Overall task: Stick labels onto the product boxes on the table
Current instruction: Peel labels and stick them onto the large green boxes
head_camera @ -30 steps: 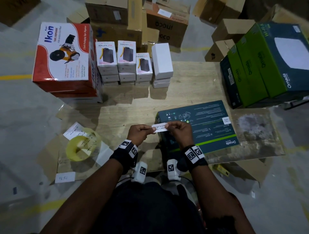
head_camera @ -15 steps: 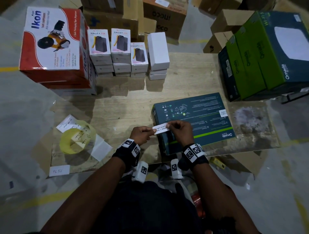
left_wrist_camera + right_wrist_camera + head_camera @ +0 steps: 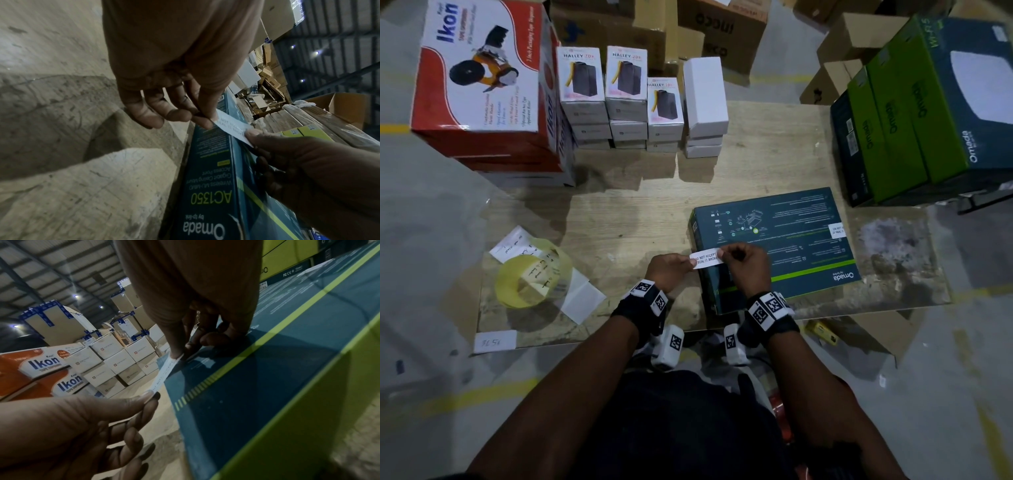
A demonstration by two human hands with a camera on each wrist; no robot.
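A flat dark teal Omada box (image 3: 791,240) with a green stripe lies on the wooden table (image 3: 756,164), with one white label (image 3: 837,230) stuck at its far right edge. I hold a white seal label (image 3: 707,260) printed "DO NOT ACCEPT IF SEAL IS BROKEN" stretched over the box's left edge. My left hand (image 3: 671,269) pinches its left end and my right hand (image 3: 743,263) pinches its right end. In the left wrist view the label (image 3: 232,128) hangs just above the box (image 3: 211,186). In the right wrist view the label (image 3: 166,371) spans between both thumbs beside the box (image 3: 267,369).
A yellow label roll (image 3: 530,277) with loose white papers sits at the table's left front. Red Ikon boxes (image 3: 479,78), stacked white Halley boxes (image 3: 619,99) and plain white boxes (image 3: 703,102) line the back. Green Omada boxes (image 3: 928,113) stand at the right. Cardboard cartons lie beyond.
The view has shifted, with the box and hands now lower in frame. Both hands still hold the label over the box's left edge, slightly closer to the box top.
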